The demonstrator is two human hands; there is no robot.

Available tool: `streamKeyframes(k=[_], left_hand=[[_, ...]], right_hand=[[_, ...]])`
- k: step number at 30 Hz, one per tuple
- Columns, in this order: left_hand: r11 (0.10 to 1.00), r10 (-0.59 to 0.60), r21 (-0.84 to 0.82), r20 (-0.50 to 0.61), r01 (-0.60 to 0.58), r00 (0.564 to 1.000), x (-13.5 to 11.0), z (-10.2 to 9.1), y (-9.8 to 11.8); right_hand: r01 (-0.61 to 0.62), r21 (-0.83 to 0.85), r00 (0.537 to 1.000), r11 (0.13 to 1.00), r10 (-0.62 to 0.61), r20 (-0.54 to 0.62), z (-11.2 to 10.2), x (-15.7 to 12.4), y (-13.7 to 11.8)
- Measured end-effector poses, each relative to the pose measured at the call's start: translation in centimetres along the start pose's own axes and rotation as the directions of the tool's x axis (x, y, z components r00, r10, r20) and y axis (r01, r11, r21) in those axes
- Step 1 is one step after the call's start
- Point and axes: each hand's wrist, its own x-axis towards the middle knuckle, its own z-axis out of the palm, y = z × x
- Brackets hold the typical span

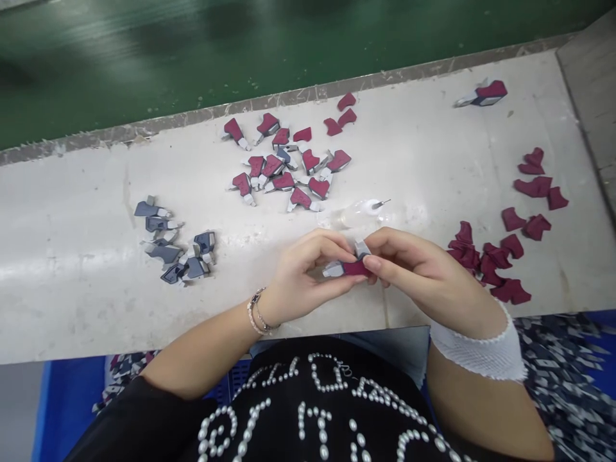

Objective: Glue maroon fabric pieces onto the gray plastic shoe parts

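Between my two hands is a small plastic part (353, 267) with a maroon face, a dark blue-grey body and light grey ends. My left hand (310, 273) pinches its left side, thumb below and fingers above. From the right, my right hand (409, 263) closes on the same part, its thumb pressing near the maroon face. Just beyond my fingers lies a clear bottle with a thin needle tip (380, 204). Loose maroon pieces (491, 262) are heaped beside my right hand. Blue-grey parts without maroon faces (196, 266) sit left of my left hand.
Several maroon-faced parts (272, 165) cluster at the middle back of the white tabletop (86, 256). Another lone part (489, 94) lies at the far right. A green surface (289, 45) runs behind. Blue bins of parts (563, 378) stand below the front edge.
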Motion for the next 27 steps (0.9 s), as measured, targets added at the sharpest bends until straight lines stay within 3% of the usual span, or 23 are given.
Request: streamKeyframes(k=[4,7,11,17,20,24,27], left_hand=[[0.998,-0.032,-0.049,-0.011,0.032,0.999,0.0,0.2,0.1],[0.997,-0.050,-0.064,-0.012,0.049,0.999,0.0,0.2,0.0],[0.993,-0.108,-0.056,-0.040,0.106,0.993,-0.1,0.1,0.0],[0.961,-0.239,0.143,-0.003,0.237,0.971,-0.1,-0.2,0.3],[0.923,-0.354,0.182,0.052,0.340,0.934,0.1,-0.3,1.1],[0.859,-0.501,-0.038,0.144,0.510,0.854,0.2,-0.6,1.7],[0.815,-0.537,-0.132,0.192,0.564,0.821,0.3,-1.0,1.1]], right_hand=[[0.024,-0.005,1.000,1.000,-0.024,-0.009,0.2,0.1,0.1],[0.015,-0.127,0.998,0.992,-0.023,-0.058,0.4,-0.1,-0.1],[0.046,-0.282,0.998,0.958,-0.059,-0.038,0.4,-0.9,-0.7],[0.150,-0.575,0.980,0.804,-0.198,-0.021,0.3,-1.4,-0.4],[0.234,-0.633,0.961,0.738,-0.273,0.037,0.2,-1.4,-0.2],[0.261,-0.611,0.964,0.748,-0.234,0.127,0.0,-1.6,-0.4],[0.261,-0.568,0.965,0.780,-0.220,0.142,-0.6,-1.9,-0.7]])
